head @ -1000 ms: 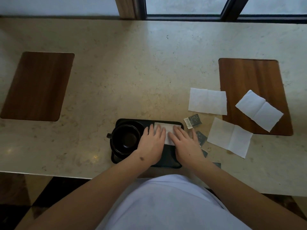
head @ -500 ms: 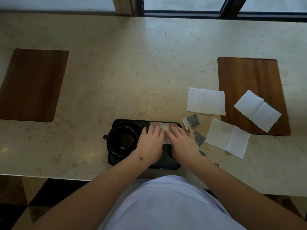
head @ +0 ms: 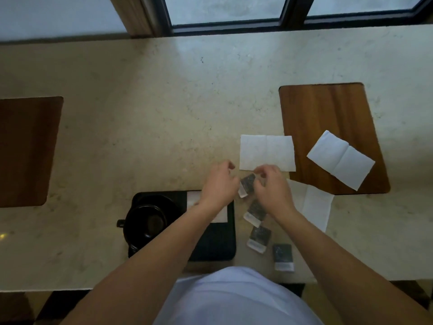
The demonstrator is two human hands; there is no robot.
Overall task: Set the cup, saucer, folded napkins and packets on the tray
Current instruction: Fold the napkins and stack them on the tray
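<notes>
A black tray [head: 210, 250] lies near the counter's front edge. On its left end a black cup [head: 146, 222] stands on a black saucer [head: 167, 202]. A folded white napkin [head: 222, 215] lies on the tray, partly under my left forearm. My left hand [head: 220, 184] hovers beyond the tray's far right corner, fingers loosely curled, holding nothing. My right hand [head: 273, 187] is beside it, thumb and fingers pinched at the near edge of a flat white napkin [head: 267, 152]; the grip is unclear. Several dark packets [head: 259, 238] lie right of the tray, one packet [head: 247, 184] between my hands.
A second napkin [head: 341, 159] lies on the wooden mat [head: 328, 113] at the right. A third napkin [head: 315, 205] lies by that mat's near edge, partly under my right wrist. Another wooden mat [head: 25, 148] sits far left. Window frames line the counter's back.
Both hands have lifted off the folded napkin on the tray and moved up and right to the flat napkin's near edge. The folded napkin stays on the tray.
</notes>
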